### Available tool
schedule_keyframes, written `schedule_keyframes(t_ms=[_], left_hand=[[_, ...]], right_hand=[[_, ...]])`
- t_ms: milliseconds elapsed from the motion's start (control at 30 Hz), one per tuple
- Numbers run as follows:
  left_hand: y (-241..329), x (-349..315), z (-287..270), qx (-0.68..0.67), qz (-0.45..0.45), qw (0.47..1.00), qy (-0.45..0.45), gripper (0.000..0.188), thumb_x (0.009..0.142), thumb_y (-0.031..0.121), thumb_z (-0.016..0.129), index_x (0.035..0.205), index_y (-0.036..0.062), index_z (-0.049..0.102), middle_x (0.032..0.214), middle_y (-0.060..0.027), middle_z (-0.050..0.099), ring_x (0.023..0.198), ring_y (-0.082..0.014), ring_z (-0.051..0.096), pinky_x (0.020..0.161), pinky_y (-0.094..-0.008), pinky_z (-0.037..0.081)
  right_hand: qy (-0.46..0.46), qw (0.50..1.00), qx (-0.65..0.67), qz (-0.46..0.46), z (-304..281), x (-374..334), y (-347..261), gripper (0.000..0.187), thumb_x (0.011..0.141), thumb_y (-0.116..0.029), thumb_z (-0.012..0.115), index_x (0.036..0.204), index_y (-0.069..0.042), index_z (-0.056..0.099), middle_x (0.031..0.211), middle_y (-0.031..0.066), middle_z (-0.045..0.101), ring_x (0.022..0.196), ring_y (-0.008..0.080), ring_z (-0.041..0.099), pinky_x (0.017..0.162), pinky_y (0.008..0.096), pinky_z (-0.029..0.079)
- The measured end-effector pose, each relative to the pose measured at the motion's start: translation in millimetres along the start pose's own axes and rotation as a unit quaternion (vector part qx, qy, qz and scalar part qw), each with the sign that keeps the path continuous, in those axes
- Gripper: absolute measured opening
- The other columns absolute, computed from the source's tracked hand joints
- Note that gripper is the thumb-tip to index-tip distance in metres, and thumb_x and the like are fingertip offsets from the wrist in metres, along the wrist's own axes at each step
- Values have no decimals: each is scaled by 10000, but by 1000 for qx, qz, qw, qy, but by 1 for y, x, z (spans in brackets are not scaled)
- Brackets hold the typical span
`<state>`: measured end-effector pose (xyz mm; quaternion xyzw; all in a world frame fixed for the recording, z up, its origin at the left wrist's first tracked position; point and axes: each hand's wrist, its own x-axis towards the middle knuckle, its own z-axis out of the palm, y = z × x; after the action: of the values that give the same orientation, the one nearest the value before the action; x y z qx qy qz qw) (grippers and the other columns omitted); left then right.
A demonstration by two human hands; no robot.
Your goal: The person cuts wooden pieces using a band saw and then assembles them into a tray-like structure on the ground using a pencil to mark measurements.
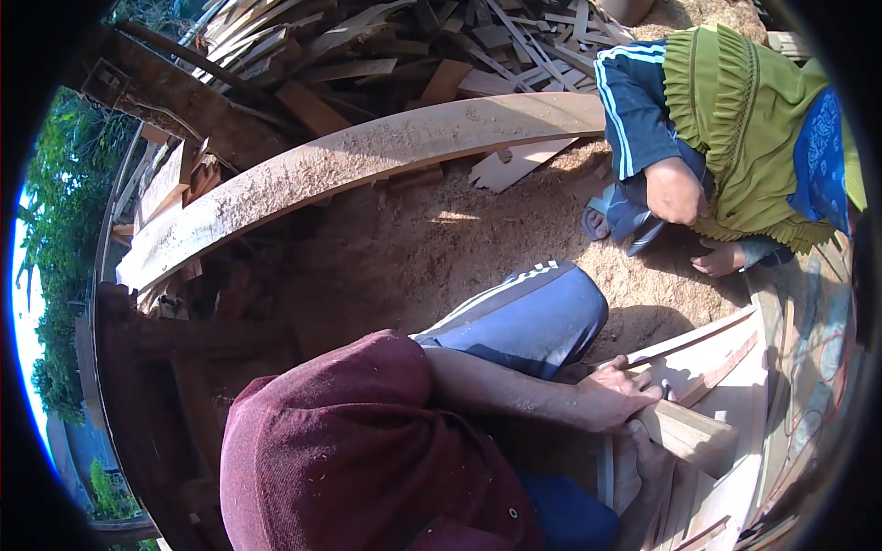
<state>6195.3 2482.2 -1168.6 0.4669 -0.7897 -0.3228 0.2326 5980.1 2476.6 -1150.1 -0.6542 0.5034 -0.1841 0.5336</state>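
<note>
In front of my bent knees, my left hand (pixel 620 395) is wrapped over the near end of a thick wooden block (pixel 687 435), shaped like a hand plane. Below it in the picture, my right hand (pixel 649 455) is closed against the same end, its fingers partly hidden. The block's far end points right, over pale boards (pixel 749 395) that lie at an angle. Its underside is hidden, so I cannot tell what it rests on.
Opposite me another person (pixel 744 129) in a green-yellow garment sits low, one hand hanging. A long curved timber (pixel 367 151) dusted with sawdust arcs across the far side. Behind it lies a heap of offcuts (pixel 514 46). Sawdust (pixel 634 266) covers the ground.
</note>
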Motion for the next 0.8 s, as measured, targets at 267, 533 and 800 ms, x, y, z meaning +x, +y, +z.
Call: schedule_keyframes(t_ms=[267,533,800], left_hand=[[11,-7,-58,11,-67,979,-190,620,830,357,776,1295,10,558,1139,-154,580,995,-329,684,877,-465,533],[-103,-137,-161,-32,-44,960,276,182,942,175,700,1061,38,682,943,-126,658,848,-305,707,710,-406,593],[-252,-468,-79,90,-621,778,-24,314,900,247,616,1171,122,715,1100,-238,723,1026,-426,696,883,-523,557]], right_hand=[[22,998,-46,-29,-2,2,9,765,909,-119,705,1554,54,332,1544,220,441,1408,336,452,1165,440,377],[61,983,-169,25,-17,-3,61,620,944,-137,711,1468,74,457,1443,221,552,1286,315,564,1101,413,437],[19,987,-159,14,-36,-6,69,710,953,-164,670,1531,70,331,1556,233,429,1439,344,427,1191,456,349]])
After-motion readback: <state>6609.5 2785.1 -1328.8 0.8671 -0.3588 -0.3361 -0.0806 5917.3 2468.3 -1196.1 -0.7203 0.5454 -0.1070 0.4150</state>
